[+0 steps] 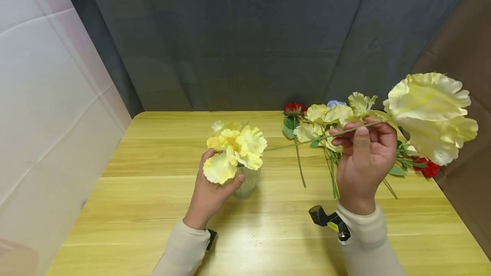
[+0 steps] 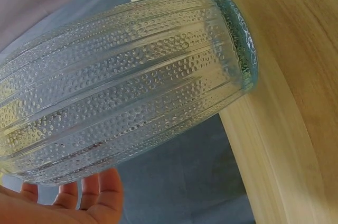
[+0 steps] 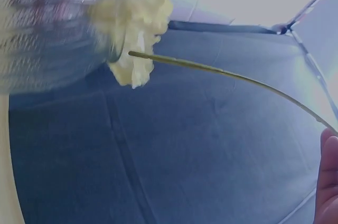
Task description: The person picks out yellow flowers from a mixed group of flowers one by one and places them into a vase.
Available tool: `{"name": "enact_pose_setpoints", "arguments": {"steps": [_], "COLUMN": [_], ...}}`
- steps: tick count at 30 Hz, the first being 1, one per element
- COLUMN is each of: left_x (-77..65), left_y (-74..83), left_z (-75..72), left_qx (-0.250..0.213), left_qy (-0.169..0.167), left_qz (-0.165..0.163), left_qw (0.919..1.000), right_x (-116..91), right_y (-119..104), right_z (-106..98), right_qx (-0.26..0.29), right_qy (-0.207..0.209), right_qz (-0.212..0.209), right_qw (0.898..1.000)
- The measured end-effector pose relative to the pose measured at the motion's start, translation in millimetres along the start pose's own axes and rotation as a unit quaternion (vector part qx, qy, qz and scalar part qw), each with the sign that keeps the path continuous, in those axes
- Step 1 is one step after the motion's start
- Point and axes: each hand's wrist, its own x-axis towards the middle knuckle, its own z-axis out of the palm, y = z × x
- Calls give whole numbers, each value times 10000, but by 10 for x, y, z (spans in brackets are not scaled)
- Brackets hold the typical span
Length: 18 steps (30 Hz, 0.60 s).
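A clear ribbed glass vase point(image 2: 132, 86) with a dimpled surface stands upright on the table. My left hand point(image 1: 212, 191) holds it near the top, thumb in front and fingers round the far side. An artificial yellow flower point(image 1: 251, 144) with ruffled petals sits in the vase, its bloom above the rim. To the right, my right hand point(image 1: 364, 161) pinches a second yellow flower point(image 1: 429, 105) by its stem just below the bloom. That long stem point(image 3: 232, 74) points left, its bare tip close to the vase's rim in the right wrist view.
More flowers lie at the back right of the wooden table point(image 1: 145, 208): several yellow blooms point(image 1: 339, 114), a red flower point(image 1: 294, 109), a pale blue one point(image 1: 336, 103) and another red flower point(image 1: 428, 168). A dark grey curtain point(image 1: 238, 41) hangs behind the table.
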Motion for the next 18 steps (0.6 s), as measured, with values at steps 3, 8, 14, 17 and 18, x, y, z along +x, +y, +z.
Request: {"name": "enact_pose_setpoints", "arguments": {"steps": [3,8,14,17,18], "left_x": [2,-2,-7,-8,-8], "left_y": [-4,3,14,18,19], "left_z": [1,6,14,17,18], "left_qx": [-42,-70,-107,-99,-95], "left_qy": [49,98,86,74,70], "left_qz": [-23,-90,-137,-136,-150], "left_qw": [10000,9999,9998,9998,9998], "right_x": [-33,-95,-160,-188,-197], "right_y": [13,73,138,166,176], "right_z": [50,73,92,114,119], "right_qx": [51,-19,-318,-480,-519], "right_qy": [-13,-248,-663,-802,-830], "right_qz": [-44,103,403,553,621], "right_qw": [10000,9996,9965,9941,9933]}}
